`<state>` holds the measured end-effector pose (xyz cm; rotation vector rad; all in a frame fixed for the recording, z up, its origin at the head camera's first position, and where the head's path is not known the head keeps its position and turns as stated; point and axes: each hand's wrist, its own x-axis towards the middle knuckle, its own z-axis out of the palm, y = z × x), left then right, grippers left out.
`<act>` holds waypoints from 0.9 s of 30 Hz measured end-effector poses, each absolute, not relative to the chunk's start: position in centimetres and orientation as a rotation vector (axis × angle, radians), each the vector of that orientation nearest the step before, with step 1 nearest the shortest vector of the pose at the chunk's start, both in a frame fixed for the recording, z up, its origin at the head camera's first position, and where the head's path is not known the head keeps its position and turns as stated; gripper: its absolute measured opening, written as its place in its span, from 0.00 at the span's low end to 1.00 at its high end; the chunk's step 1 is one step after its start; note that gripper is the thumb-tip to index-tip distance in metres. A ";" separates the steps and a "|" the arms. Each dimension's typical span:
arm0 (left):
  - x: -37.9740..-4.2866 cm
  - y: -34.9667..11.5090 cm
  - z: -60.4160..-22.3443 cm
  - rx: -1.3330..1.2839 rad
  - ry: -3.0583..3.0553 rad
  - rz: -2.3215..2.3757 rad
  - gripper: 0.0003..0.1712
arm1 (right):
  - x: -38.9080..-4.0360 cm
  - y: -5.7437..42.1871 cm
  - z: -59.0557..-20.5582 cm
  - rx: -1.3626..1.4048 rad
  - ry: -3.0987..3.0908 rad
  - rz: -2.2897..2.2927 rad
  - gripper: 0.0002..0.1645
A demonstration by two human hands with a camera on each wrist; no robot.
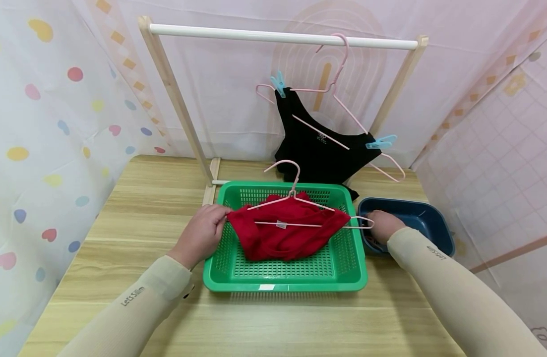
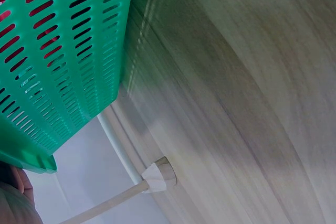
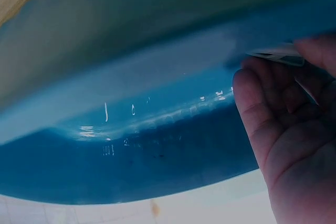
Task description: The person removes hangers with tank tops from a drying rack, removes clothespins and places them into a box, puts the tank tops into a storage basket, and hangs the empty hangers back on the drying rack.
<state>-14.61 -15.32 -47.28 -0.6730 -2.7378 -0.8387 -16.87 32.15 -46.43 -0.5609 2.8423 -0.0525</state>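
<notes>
A red garment [image 1: 295,233] hangs on a pink hanger [image 1: 293,192] over a green basket [image 1: 285,286]. My left hand [image 1: 202,232] pinches the garment's left shoulder at the hanger's end; in the left wrist view only a bit of this hand [image 2: 18,198] shows, at the lower left corner. My right hand [image 1: 385,227] is down inside a dark blue basin [image 1: 443,233], beside the hanger's right end. Seen from the right wrist, its fingers curl and the thumb meets a small pale clothespin [image 3: 281,53], partly hidden by the hand.
Behind the basket stands a rack with a white rail [image 1: 255,33] and wooden posts. A black top [image 1: 318,144] hangs there from another pink hanger [image 1: 331,89], tilted, with light blue clothespins [image 1: 380,143] at both shoulders. Everything stands on a wooden table [image 1: 157,198].
</notes>
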 end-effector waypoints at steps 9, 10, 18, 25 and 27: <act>-14.6 -15.2 -47.1 -0.682 -2.735 -0.836 0.11 | -16.5 32.2 -46.1 -0.578 2.848 -0.055 0.08; -14.6 -15.2 -47.1 -0.681 -2.735 -0.837 0.11 | -16.5 32.3 -46.1 -0.577 2.849 -0.053 0.08; -14.6 -15.2 -47.0 -0.682 -2.736 -0.837 0.11 | -16.7 32.9 -46.0 -0.494 2.842 -0.075 0.11; -14.5 -15.3 -46.9 -0.675 -2.756 -0.832 0.12 | -16.6 33.3 -44.0 -0.335 2.914 -0.157 0.21; -14.5 -15.4 -46.9 -0.679 -2.755 -0.829 0.12 | -16.5 33.2 -43.1 -0.252 2.917 -0.262 0.23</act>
